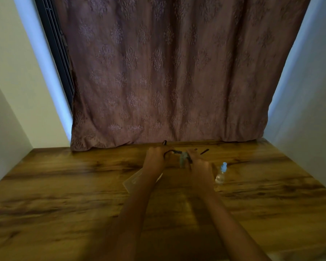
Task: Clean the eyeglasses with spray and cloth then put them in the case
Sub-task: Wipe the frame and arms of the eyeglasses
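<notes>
Black-framed eyeglasses (174,152) are held above the far part of the wooden table (64,194). My left hand (155,157) grips the frame's left side. My right hand (199,162) pinches a grey-green cloth (183,159) against the right lens. One temple arm sticks out to the right and another rises behind my left hand. A small clear spray bottle (221,173) with a light blue cap stands just right of my right hand. A translucent case (134,180) lies on the table, partly hidden under my left forearm.
A mauve patterned curtain (167,72) hangs down to the table's far edge. White walls close in on the left and right, and a dark window frame (55,49) shows at the upper left.
</notes>
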